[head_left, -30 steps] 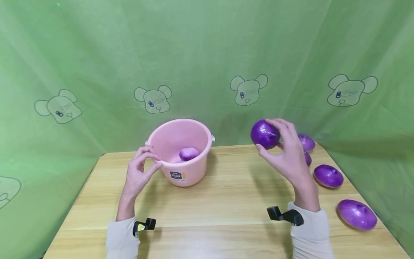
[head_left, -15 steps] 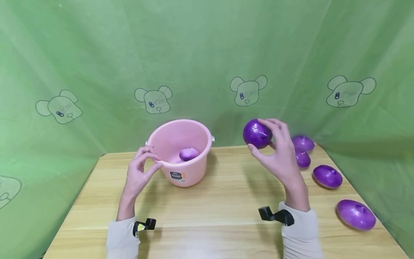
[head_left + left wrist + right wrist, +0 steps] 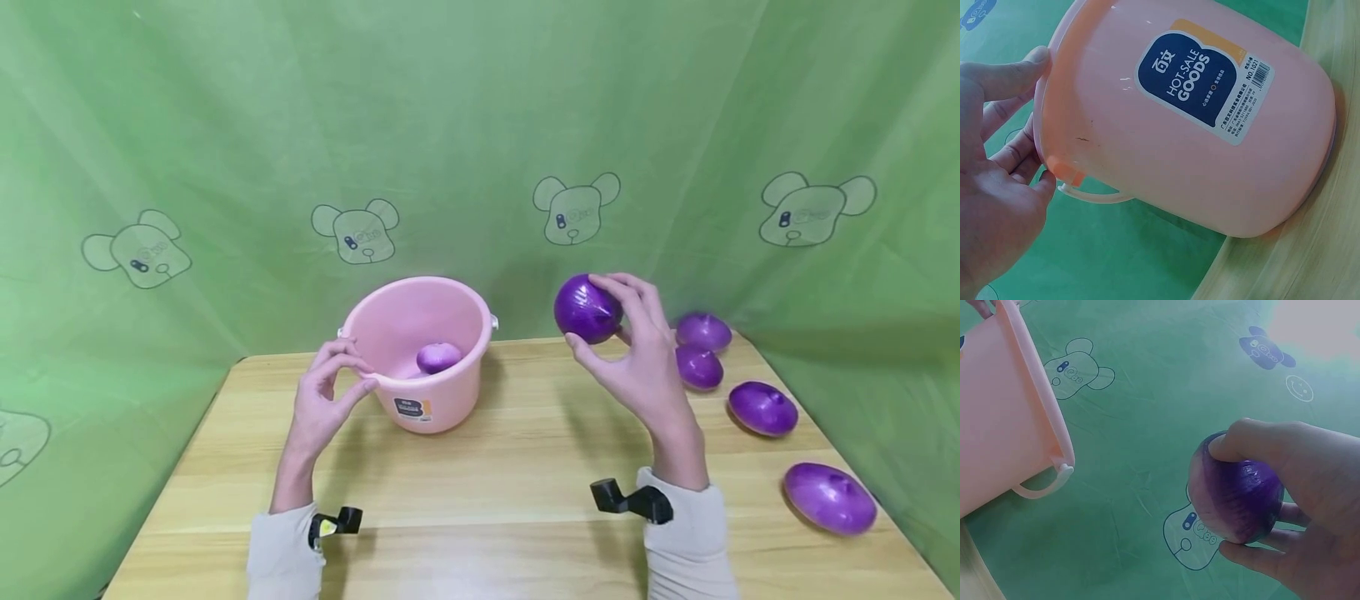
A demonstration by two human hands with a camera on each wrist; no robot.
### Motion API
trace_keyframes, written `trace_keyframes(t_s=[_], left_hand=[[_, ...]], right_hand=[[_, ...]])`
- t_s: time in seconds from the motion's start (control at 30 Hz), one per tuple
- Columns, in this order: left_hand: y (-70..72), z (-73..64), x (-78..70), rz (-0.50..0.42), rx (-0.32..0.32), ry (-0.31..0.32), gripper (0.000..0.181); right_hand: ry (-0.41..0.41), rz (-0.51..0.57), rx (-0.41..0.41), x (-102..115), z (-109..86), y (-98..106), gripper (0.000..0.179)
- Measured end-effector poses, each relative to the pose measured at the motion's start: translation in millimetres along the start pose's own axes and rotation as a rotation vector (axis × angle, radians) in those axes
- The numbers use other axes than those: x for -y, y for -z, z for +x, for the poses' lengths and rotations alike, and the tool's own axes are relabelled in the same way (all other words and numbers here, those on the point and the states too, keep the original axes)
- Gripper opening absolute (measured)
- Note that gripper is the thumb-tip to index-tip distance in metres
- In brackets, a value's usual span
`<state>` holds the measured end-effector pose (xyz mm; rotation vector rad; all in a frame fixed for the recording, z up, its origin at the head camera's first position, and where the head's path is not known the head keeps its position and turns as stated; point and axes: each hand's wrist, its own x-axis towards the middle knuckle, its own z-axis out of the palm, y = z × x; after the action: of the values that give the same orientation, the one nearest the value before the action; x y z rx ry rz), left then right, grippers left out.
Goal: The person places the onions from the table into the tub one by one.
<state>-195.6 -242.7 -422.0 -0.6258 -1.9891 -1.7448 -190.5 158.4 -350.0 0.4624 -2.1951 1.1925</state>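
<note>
My left hand [image 3: 318, 408] pinches the near left rim of a pink bucket [image 3: 442, 400] between thumb and fingers; the left wrist view shows the fingertips at the rim beside the bucket's label [image 3: 1197, 81]. Inside the bucket lies a purple onion [image 3: 438, 357]. With my right hand [image 3: 641, 358] I hold another purple onion [image 3: 588, 309] up in the air, right of the bucket. In the right wrist view the thumb lies on one side of that onion [image 3: 1235, 494] and the fingers curl round the other.
Several more purple onions line the right side of the wooden table [image 3: 480, 533]: two at the back corner, one onion [image 3: 762, 408] in the middle, one onion [image 3: 829, 498] nearer. A green curtain [image 3: 465, 125] with bear-head prints hangs behind and at both sides.
My right hand has moved left with its onion, towards the bucket, bringing the back onions more into view. The left hand and the bucket have stayed in place.
</note>
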Motion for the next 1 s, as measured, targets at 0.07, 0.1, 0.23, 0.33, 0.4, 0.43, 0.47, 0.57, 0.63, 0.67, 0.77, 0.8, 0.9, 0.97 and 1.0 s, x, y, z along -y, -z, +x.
trace_keyframes(t_s=[0.07, 0.1, 0.23, 0.33, 0.4, 0.43, 0.47, 0.57, 0.63, 0.67, 0.77, 0.8, 0.9, 0.97, 1.0], left_hand=[[0.7, -0.2, 0.4, 0.001, -0.002, -0.005, 0.019], [1.1, -0.2, 0.7, 0.002, -0.001, -0.008, 0.019], [2.3, -0.2, 1.1, 0.002, 0.001, -0.013, 0.020], [3.0, -0.1, 1.6, 0.001, -0.002, -0.013, 0.019], [2.9, 0.0, 1.8, -0.002, -0.005, -0.012, 0.019], [2.7, -0.2, 1.8, -0.001, -0.004, -0.011, 0.019], [2.6, -0.3, 1.8, -0.003, -0.005, -0.010, 0.019], [2.0, -0.4, 1.1, -0.006, -0.003, -0.006, 0.018], [1.8, -0.4, 0.6, -0.007, 0.001, -0.005, 0.019], [1.7, -0.1, 0.4, -0.007, 0.002, -0.005, 0.019], [1.7, 0.5, 0.3, -0.002, 0.011, -0.006, 0.019], [1.8, 0.6, 0.4, -0.001, 0.014, -0.006, 0.019], [1.8, 1.2, 1.7, -0.002, 0.020, -0.010, 0.020], [1.9, 1.4, 2.5, -0.003, 0.022, -0.013, 0.020], [1.9, 1.5, 2.6, -0.004, 0.022, -0.014, 0.020]], right_hand=[[0.004, 0.004, -0.002, 1, 1.0, -1, 0.077], [0.006, 0.007, -0.003, 2, 1.5, -2, 0.077], [0.023, 0.008, -0.011, 3, 4.2, -3, 0.077], [0.037, 0.003, -0.016, 5, 6.3, -5, 0.078], [0.043, 0.003, -0.018, 5, 7.3, -6, 0.078], [0.045, 0.007, -0.018, 6, 7.5, -6, 0.078], [0.047, 0.012, -0.016, 6, 7.7, -7, 0.078], [0.049, 0.018, -0.010, 8, 7.7, -8, 0.078], [0.049, 0.019, -0.007, 9, 7.9, -9, 0.077], [0.048, 0.021, -0.007, 9, 8.0, -10, 0.077], [0.054, 0.028, -0.009, 9, 8.5, -12, 0.077], [0.058, 0.030, -0.010, 9, 8.7, -13, 0.078], [0.075, 0.032, -0.015, 9, 9.3, -15, 0.079], [0.085, 0.032, -0.017, 10, 10.0, -17, 0.079], [0.089, 0.033, -0.018, 10, 10.3, -18, 0.079]])
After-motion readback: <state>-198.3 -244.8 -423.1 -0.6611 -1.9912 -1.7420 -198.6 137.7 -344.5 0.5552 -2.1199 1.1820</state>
